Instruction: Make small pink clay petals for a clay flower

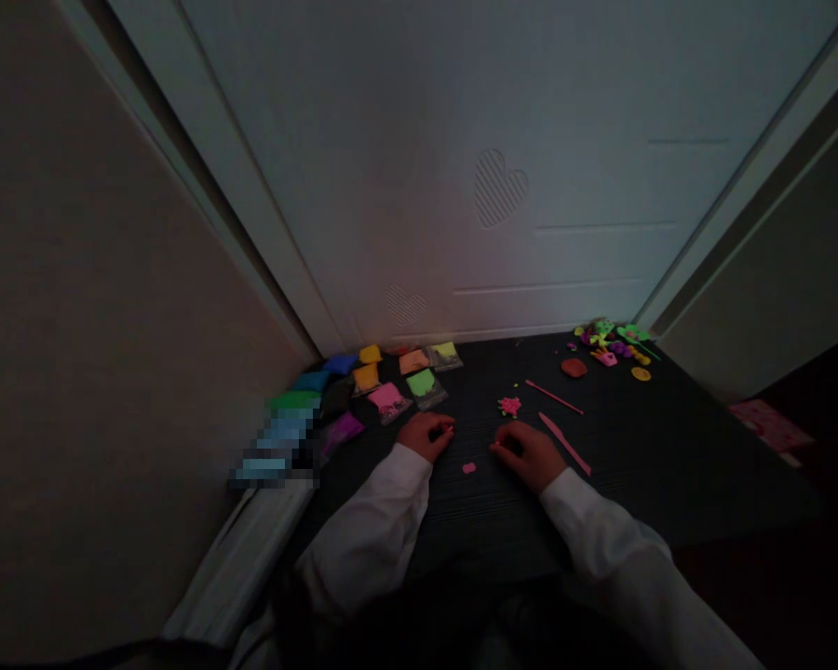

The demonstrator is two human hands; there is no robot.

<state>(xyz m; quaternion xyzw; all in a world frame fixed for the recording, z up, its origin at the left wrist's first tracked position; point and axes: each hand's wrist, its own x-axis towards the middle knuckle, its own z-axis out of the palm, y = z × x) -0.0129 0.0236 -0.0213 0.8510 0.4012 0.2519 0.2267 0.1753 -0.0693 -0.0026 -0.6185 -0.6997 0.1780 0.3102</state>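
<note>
My left hand (pixel 423 435) is closed in a pinch above the dark table, with a tiny bit of pink clay (pixel 451 429) at its fingertips. To its right, my right hand (pixel 533 454) also pinches, and a small pink speck of clay (pixel 496 445) shows between thumb and finger. A flat pink piece of clay (pixel 468 468) lies on the table between the hands. Just beyond my right hand sits a pink spiky clay shape (pixel 509 407) with green bits at its edge. A pink modelling knife (pixel 564 443) and a thin pink stick tool (pixel 554 396) lie to the right.
Bags of coloured clay, among them a pink bag (pixel 389 400) and a green bag (pixel 425 383), spread over the back left. Small colourful clay figures (pixel 611 342) cluster at the back right, near a red-brown lump (pixel 574 368). A white panel (pixel 419 167) rises behind the table (pixel 642 465).
</note>
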